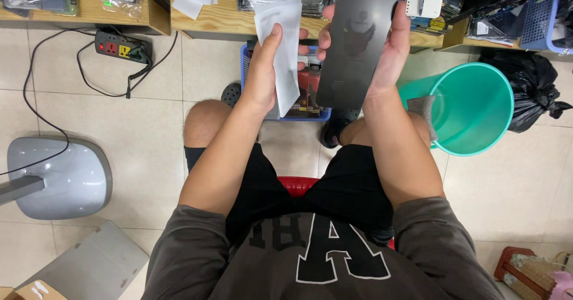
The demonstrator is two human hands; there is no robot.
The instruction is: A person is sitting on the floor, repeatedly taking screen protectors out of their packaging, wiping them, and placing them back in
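My left hand (262,73) grips a white flat sleeve or pouch (283,49), thumb on its face, held upright above my lap. My right hand (385,43) holds a dark, glossy rectangular sheet (352,43) shaped like a phone screen cover, fingers wrapped round its right edge. The two pieces are side by side, nearly touching. I sit on a red stool (296,184) with my knees apart.
A teal plastic bucket (477,106) stands to my right with a black rubbish bag (531,85) behind it. A blue basket (310,106) sits on the floor under my hands. A wooden workbench edge (209,22), a power strip (122,47) and a grey fan base (59,177) lie around.
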